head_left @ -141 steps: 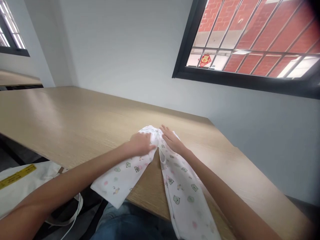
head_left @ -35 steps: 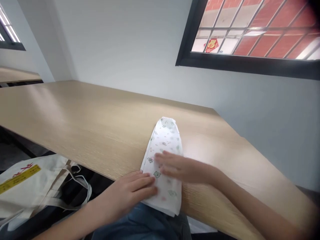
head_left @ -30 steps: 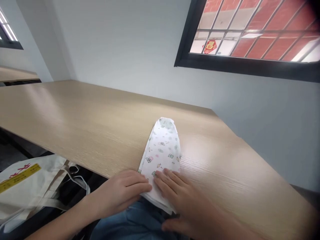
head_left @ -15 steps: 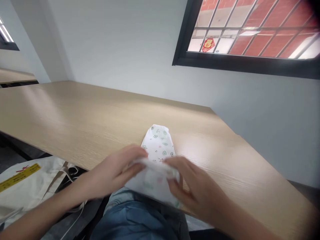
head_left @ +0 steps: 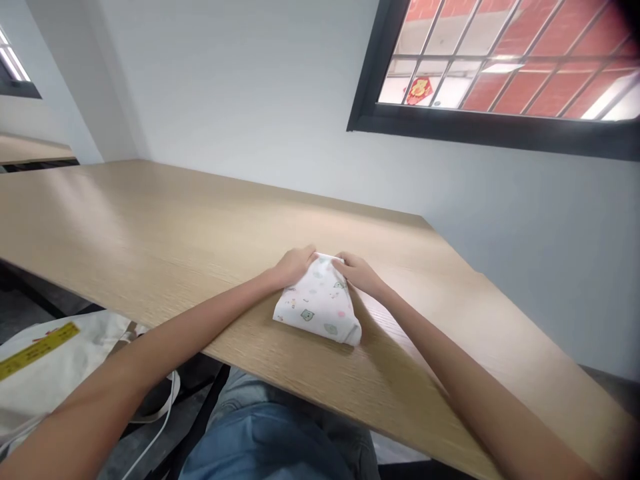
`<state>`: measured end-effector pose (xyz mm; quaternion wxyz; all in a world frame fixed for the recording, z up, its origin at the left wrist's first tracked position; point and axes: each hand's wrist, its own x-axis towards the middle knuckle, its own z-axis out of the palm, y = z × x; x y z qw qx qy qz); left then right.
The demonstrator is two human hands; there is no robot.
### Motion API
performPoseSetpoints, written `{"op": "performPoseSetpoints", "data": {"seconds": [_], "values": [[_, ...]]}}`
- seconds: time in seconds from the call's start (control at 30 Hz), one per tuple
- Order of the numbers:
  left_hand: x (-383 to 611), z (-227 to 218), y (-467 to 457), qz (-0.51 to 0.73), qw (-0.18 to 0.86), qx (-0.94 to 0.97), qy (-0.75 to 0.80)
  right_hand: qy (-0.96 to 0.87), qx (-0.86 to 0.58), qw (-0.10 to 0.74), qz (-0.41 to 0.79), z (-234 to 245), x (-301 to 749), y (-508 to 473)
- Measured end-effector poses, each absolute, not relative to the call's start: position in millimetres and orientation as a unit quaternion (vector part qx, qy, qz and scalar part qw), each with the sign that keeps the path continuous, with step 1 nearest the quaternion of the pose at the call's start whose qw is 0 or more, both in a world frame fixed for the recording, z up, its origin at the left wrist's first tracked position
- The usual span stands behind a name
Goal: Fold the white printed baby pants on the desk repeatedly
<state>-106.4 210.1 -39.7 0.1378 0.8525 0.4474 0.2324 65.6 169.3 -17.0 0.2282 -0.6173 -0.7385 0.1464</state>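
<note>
A white cloth printed with small green animals and pink spots lies folded over on the wooden table, wider at the near edge than at the far one. What kind of cloth item it is, I cannot make out. My left hand grips its far left corner, thumb and fingers closed. At the far right corner, my right hand pinches the cloth between thumb and fingers. Parts of the fingers of both hands are hidden behind the fabric.
The light wooden table runs along a pale wall. A dark-framed window with bars is at the upper right. Below the table at left lie a white bag with a yellow strip and a white cable.
Both hands have moved away from me to the cloth's far end. The near part of the cloth, lifted before, is now folded over toward the far end, and the cloth looks shorter.
</note>
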Motion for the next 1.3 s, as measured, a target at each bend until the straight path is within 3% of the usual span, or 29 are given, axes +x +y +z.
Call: {"op": "performPoseSetpoints", "data": {"seconds": [0.37,0.57,0.67,0.87,1.1,1.3], "values": [[-101.0,-38.7,200.6,0.231,0.061,0.848,0.474,-0.772,-0.607,0.187,-0.002,-13.1,54.6,163.1],[-105.0,-33.4,183.7,0.201,-0.007,0.941,0.271,-0.885,-0.44,0.142,-0.054,-28.3,43.8,88.1],[-98.4,-36.8,209.4,0.16,-0.009,0.963,0.218,-0.901,-0.421,0.098,-0.039,-38.8,38.9,52.9],[-89.7,-36.5,252.5,0.168,-0.002,0.934,0.316,-0.915,-0.397,0.072,0.023,-25.2,35.6,9.3],[-130.6,-22.5,193.7,0.144,0.03,0.948,0.282,-0.878,-0.411,0.243,0.027,-11.7,55.9,68.2],[-197.6,-27.1,135.2,0.078,0.133,0.948,0.278,-0.889,-0.419,0.146,0.115,-20.8,62.5,76.1]]}}
